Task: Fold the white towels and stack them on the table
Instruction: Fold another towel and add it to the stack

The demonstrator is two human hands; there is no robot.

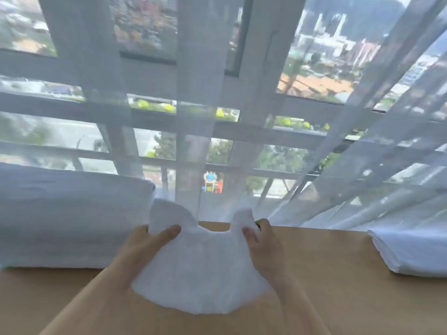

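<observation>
A small white towel (203, 269) hangs in front of me above the wooden table (326, 274). My left hand (147, 245) pinches its upper left corner, thumb on the near side. Its upper right corner is pinched by my right hand (262, 245) in the same way. Both corners flop over my fingers, and the top edge sags between them. A large white folded pile (70, 218) lies on the table at the left. Another stack of folded white cloth (411, 250) sits at the right edge.
Sheer white curtains (217, 117) hang just behind the table's far edge, in front of a tall window with a view of buildings and trees. Bare wood shows between the two piles and in front of me.
</observation>
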